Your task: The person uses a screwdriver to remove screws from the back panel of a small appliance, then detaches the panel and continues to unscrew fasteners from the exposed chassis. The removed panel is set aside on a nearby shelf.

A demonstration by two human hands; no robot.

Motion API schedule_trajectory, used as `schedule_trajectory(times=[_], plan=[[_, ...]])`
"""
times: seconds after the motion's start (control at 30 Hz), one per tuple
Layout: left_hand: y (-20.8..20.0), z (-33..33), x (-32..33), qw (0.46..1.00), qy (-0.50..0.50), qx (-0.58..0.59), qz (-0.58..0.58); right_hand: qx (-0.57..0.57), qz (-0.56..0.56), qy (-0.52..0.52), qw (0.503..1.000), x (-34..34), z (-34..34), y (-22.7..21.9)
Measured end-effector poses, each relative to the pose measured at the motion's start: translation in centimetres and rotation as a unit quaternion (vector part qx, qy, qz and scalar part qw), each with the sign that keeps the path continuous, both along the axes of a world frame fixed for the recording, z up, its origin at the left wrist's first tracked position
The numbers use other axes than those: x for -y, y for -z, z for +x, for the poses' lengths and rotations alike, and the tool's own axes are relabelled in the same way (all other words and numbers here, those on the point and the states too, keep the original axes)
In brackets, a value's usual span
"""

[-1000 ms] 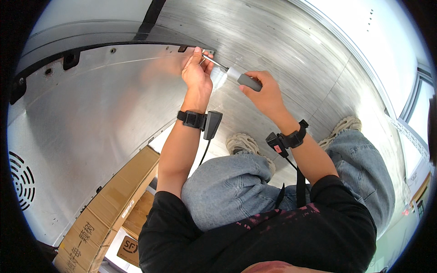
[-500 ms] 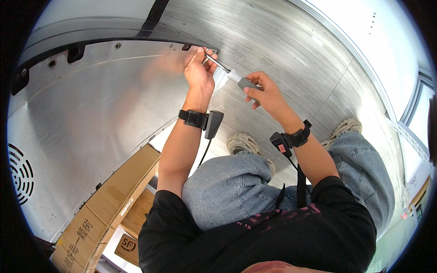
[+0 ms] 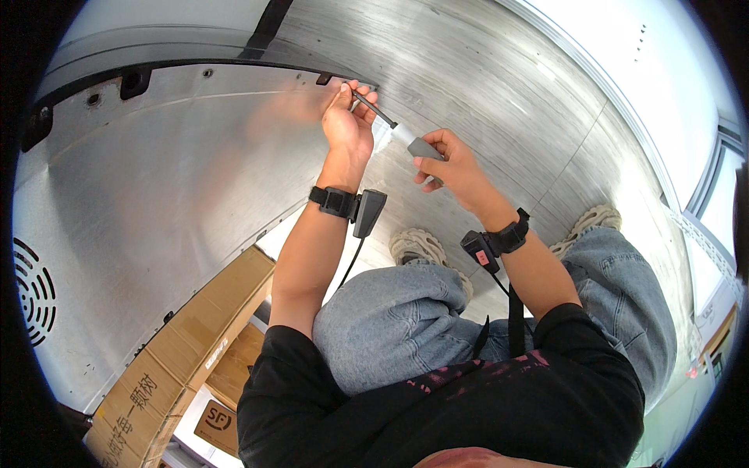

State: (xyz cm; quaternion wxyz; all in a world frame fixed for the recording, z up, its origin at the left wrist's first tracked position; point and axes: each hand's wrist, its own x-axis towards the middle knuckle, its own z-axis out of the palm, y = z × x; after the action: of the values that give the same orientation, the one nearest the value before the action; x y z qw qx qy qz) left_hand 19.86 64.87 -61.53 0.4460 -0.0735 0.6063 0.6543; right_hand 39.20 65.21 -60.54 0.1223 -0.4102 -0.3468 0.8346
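My right hand grips the grey handle of a screwdriver with thumb and fingers. Its metal shaft slants up and left into my left hand. There the fingers curl around the tip end at the far corner of a large silver metal panel. Left thumb and fingers are closed near the tip, and whether a screw sits between them is hidden. A black edge strip with tabs and holes runs along the panel's far side.
Brown cardboard boxes stand beside the panel at the lower left. Round vent slots are cut in the panel at far left. Grey wood-look floor stretches beyond my hands. Wrist straps with small black devices and cables sit on both my forearms.
Both hands stay at the panel's corner with only a slight shift. My right fingers have changed their hold a little on the handle, and the shaft looks slightly turned.
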Motion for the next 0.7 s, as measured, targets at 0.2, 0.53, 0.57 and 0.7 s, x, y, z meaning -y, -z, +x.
schedule_trajectory(times=[0.2,0.53,0.57,0.7], plan=[[0.4,-0.4,0.3,0.999,-0.001,0.019,0.027,-0.057,-0.137,0.000,0.989,-0.9,0.1,0.3],[0.6,-0.6,0.4,0.997,-0.005,0.059,0.056,0.015,0.014,0.008,1.000,0.1,-0.3,0.2],[0.8,-0.7,0.5,0.996,-0.007,0.068,0.063,0.010,-0.002,0.007,1.000,0.0,-0.2,0.2],[1.0,-1.0,0.6,0.990,-0.003,0.109,0.092,-0.047,-0.075,0.026,0.996,-0.2,0.0,0.5]])
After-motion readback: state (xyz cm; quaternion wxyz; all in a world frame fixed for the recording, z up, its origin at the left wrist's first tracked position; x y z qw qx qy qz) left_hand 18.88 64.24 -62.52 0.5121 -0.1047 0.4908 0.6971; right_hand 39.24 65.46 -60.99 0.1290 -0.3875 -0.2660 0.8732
